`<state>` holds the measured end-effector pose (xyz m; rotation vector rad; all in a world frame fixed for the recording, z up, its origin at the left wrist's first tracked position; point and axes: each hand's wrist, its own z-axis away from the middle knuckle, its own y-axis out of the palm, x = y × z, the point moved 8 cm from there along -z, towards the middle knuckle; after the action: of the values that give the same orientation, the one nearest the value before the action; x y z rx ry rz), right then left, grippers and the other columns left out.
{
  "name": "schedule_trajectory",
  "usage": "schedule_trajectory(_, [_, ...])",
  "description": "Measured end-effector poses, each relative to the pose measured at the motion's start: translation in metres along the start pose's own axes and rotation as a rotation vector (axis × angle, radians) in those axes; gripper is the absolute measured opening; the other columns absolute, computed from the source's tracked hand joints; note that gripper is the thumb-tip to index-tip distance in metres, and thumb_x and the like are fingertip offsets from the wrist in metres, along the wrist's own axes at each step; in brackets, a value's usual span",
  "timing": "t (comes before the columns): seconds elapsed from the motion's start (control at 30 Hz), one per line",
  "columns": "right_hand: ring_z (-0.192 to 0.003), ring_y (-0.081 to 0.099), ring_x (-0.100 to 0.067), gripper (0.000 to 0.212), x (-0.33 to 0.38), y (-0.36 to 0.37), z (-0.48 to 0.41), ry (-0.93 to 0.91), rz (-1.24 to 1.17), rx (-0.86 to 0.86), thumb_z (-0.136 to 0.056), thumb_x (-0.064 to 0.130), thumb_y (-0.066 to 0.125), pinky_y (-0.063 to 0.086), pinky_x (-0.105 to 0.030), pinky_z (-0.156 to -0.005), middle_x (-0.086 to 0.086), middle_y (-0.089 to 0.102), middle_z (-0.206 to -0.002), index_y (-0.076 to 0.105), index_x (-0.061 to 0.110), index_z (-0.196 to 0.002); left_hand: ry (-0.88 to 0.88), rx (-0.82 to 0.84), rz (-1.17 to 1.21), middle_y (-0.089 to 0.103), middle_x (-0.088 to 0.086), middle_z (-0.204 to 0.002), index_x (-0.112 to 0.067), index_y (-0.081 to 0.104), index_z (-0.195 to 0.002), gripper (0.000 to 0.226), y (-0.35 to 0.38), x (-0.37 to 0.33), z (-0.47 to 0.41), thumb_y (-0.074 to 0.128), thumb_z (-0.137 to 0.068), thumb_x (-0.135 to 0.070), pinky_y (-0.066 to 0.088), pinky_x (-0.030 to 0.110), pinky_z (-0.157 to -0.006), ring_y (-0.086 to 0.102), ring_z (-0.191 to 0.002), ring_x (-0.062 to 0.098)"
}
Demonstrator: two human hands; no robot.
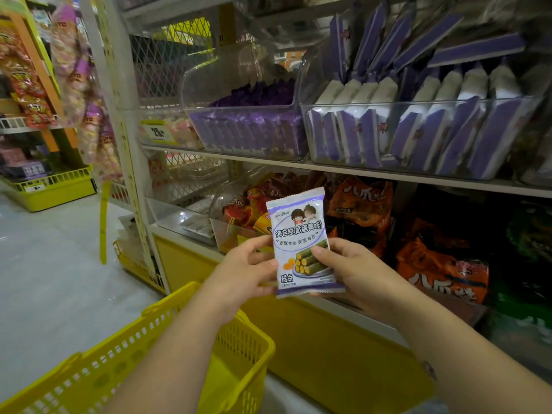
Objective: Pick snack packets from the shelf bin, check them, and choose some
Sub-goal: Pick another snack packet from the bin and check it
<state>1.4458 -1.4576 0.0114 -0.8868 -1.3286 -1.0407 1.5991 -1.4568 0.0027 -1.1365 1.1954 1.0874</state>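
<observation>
now we hold one snack packet [300, 243] upright between both hands, its printed front facing us. our left hand [242, 270] pinches the packet's left edge. our right hand [349, 270] grips the lower right side, thumb laid across the picture of the rolls. the hands are apart, with the packet spanning the gap between them. above the left hand, on the shelf, sits a clear bin [248, 132] of purple packets. above the right hand is a second clear bin [418, 135], its purple-and-white packets standing on edge. just right of the right hand lie orange bags [442, 270]. below the left forearm is a yellow basket [245, 363].
</observation>
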Motion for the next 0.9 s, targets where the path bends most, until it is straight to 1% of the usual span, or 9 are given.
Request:
schedule_trajectory(0.07, [-0.083,0.073,-0.014,0.02,0.01,-0.001,0.0,-0.142,0.133,-0.089,-0.094,0.024,0.058,0.059,-0.031,-0.063,-0.001,0.074,-0.099,0.06,0.015,-0.112,0.124,-0.079,-0.097,0.07,-0.011,-0.112,-0.039,0.054,-0.13,0.04,0.003,-0.009,0.0,0.057,-0.097,-0.016,0.059,0.031,-0.071,0.07,-0.095,0.01])
schedule_trajectory(0.13, [-0.086,0.072,-0.007,0.027,0.018,0.009,0.003,-0.255,0.195,-0.054,-0.09,0.037,0.06,0.058,-0.024,-0.064,0.01,0.072,-0.1,0.058,0.028,-0.115,0.136,0.04,0.036,0.07,-0.02,-0.107,-0.052,0.056,-0.12,0.03,0.021,-0.01,0.003,0.058,-0.094,-0.038,0.055,0.023,-0.07,0.069,-0.093,-0.001])
schedule_trajectory(0.23, [-0.099,0.068,-0.007,0.036,0.018,0.026,0.005,-0.272,0.183,0.082,-0.084,0.05,0.052,0.059,-0.03,-0.078,0.016,0.068,-0.109,0.052,0.045,-0.119,0.1,0.182,0.183,0.069,-0.016,-0.114,-0.044,0.047,-0.136,0.054,0.037,-0.009,0.005,0.056,-0.085,-0.056,0.05,0.032,-0.086,0.068,-0.095,0.001])
schedule_trajectory(0.37, [-0.099,0.067,-0.002,0.03,0.017,0.029,0.007,-0.256,0.111,0.137,-0.096,0.037,0.045,0.055,-0.017,-0.074,0.013,0.068,-0.112,0.049,0.042,-0.125,0.092,0.263,0.31,0.073,-0.007,-0.105,-0.041,0.035,-0.145,0.062,0.041,-0.012,0.006,0.054,-0.086,-0.044,0.054,0.026,-0.073,0.07,-0.085,0.009])
schedule_trajectory(0.5, [-0.094,0.07,-0.009,0.034,0.01,0.023,0.005,-0.167,0.038,0.143,-0.098,0.027,0.052,0.059,-0.027,-0.074,0.005,0.069,-0.111,0.05,0.045,-0.127,0.046,0.328,0.364,0.072,-0.002,-0.106,-0.043,0.037,-0.144,0.057,0.04,-0.012,0.011,0.053,-0.09,-0.035,0.055,0.032,-0.075,0.069,-0.089,0.015])
schedule_trajectory(0.6, [-0.095,0.069,-0.009,0.051,0.013,0.017,0.005,-0.21,0.097,0.108,-0.09,0.024,0.065,0.059,-0.031,-0.076,0.003,0.067,-0.108,0.046,0.043,-0.132,0.064,0.35,0.34,0.068,0.003,-0.123,-0.036,0.045,-0.141,0.049,0.038,-0.013,0.012,0.053,-0.093,-0.031,0.055,0.037,-0.084,0.066,-0.106,0.022])
schedule_trajectory(0.67, [-0.097,0.066,-0.002,0.065,0.019,0.014,0.007,-0.293,0.224,0.043,-0.082,0.026,0.075,0.058,-0.023,-0.076,0.007,0.062,-0.112,0.04,0.047,-0.133,0.123,0.283,0.255,0.066,0.004,-0.126,-0.032,0.052,-0.135,0.046,0.035,-0.015,0.011,0.058,-0.089,-0.033,0.055,0.04,-0.088,0.064,-0.114,0.024])
schedule_trajectory(0.77, [-0.102,0.06,0.005,0.08,0.026,0.016,0.01,-0.396,0.33,-0.025,-0.071,0.028,0.084,0.054,-0.014,-0.073,0.017,0.056,-0.118,0.032,0.063,-0.121,0.184,0.147,0.199,0.07,0.0,-0.119,-0.034,0.064,-0.119,0.038,0.028,-0.017,0.006,0.07,-0.081,-0.036,0.056,0.035,-0.081,0.068,-0.107,0.019])
schedule_trajectory(0.9, [-0.109,0.046,0.009,0.082,0.032,0.015,0.012,-0.433,0.51,-0.111,-0.068,0.035,0.084,0.046,-0.007,-0.078,0.018,0.042,-0.118,0.026,0.069,-0.114,0.223,0.086,0.269,0.073,0.003,-0.11,-0.032,0.074,-0.101,0.023,0.018,-0.022,0.005,0.072,-0.08,-0.025,0.058,0.037,-0.073,0.071,-0.099,0.024])
